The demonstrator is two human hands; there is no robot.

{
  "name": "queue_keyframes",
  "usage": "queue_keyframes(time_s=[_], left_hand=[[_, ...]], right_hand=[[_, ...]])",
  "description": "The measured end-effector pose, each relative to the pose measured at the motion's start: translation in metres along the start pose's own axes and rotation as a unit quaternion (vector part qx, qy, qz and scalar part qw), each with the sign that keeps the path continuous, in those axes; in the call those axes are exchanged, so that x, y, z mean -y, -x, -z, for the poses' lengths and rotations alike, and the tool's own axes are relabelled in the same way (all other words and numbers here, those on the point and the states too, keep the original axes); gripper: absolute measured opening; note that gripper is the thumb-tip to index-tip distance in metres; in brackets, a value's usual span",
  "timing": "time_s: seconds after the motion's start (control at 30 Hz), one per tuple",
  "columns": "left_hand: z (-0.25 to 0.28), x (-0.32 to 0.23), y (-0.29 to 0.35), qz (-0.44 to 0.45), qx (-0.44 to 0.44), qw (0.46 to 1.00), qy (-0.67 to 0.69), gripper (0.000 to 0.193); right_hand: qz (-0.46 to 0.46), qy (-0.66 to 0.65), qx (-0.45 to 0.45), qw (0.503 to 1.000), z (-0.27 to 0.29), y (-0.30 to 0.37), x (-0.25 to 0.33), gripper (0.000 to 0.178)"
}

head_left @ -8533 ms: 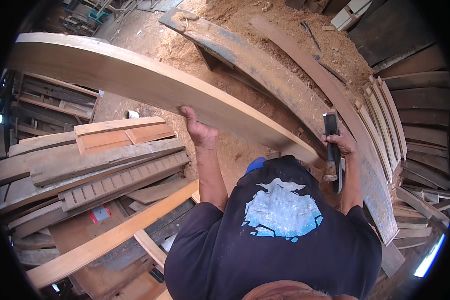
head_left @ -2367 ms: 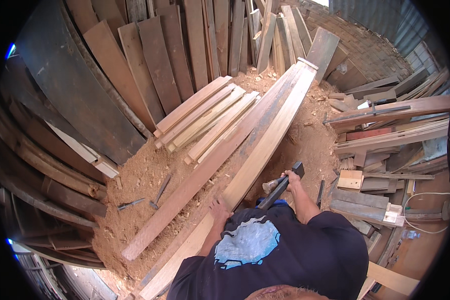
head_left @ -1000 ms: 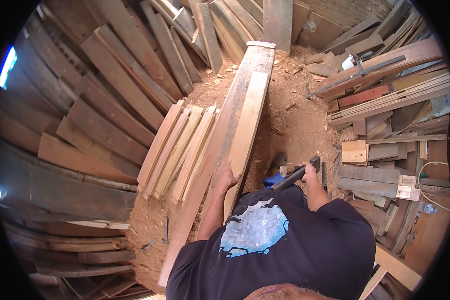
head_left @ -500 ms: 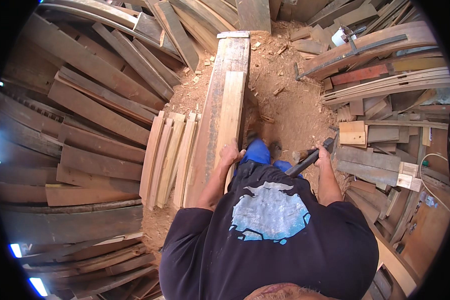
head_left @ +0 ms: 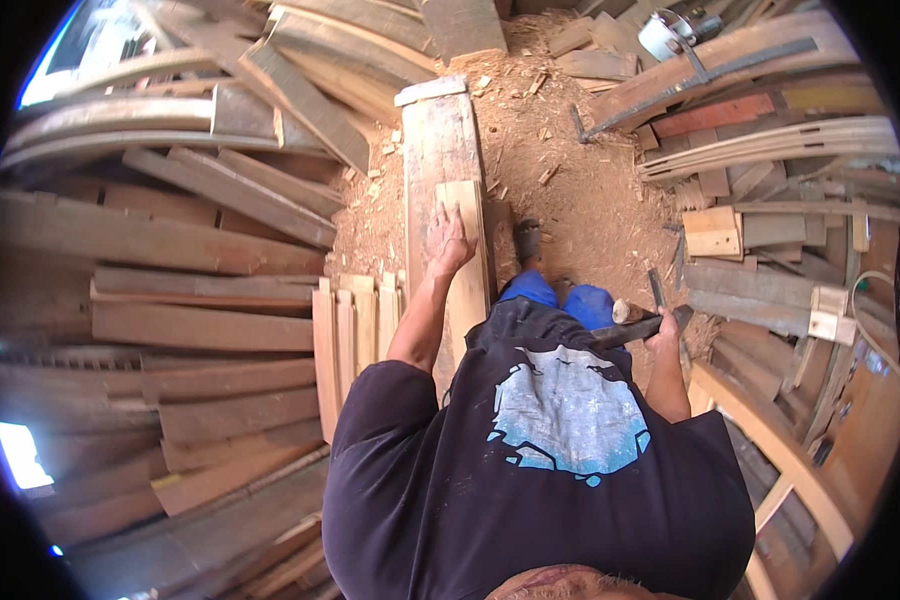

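My left hand [head_left: 450, 242] lies flat on a narrow pale board [head_left: 466, 300], fingers spread, close to the board's far end. That board rests lengthwise on a long, worn workbench plank [head_left: 425, 150] with a pale strip [head_left: 430, 90] across its far end. At my right side, my right hand [head_left: 662, 332] is closed around a long dark bar-shaped tool [head_left: 625, 336]. A round pale wooden end and a thin dark piece stick out beside it; its exact kind is unclear. My shirt covers the near end of the board.
Several pale wood strips [head_left: 362, 315] stand left of the bench. Stacks of dark planks [head_left: 230, 365] line the left. Wood chips and sawdust [head_left: 560, 175] cover the floor. To the right are offcuts [head_left: 712, 232], a curved beam with a clamp [head_left: 710, 80] and a white container [head_left: 665, 35].
My left hand has moved forward along the board and flattened onto it. The board's far end sits slightly farther from the bench's end strip. The tool in my right hand has tilted flatter.
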State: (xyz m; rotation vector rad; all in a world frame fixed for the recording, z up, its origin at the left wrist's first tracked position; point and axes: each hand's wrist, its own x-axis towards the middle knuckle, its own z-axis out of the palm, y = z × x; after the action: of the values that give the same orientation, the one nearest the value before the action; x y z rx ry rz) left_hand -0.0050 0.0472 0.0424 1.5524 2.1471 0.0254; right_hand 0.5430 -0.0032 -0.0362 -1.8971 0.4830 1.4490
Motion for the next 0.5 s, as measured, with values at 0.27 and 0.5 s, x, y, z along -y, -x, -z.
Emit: queue_keyframes(time_s=[0.27,0.5], left_hand=[[0.008,0.022,-0.100,-0.087,0.158,0.981,-0.068,0.101],[0.001,0.048,-0.104,-0.147,0.105,0.975,-0.129,0.081]], right_hand=[[0.050,-0.001,0.095,0.994,-0.065,-0.001,-0.023,0.012],[0.162,0.089,0.210,0.960,-0.108,0.048,-0.022,0.012]])
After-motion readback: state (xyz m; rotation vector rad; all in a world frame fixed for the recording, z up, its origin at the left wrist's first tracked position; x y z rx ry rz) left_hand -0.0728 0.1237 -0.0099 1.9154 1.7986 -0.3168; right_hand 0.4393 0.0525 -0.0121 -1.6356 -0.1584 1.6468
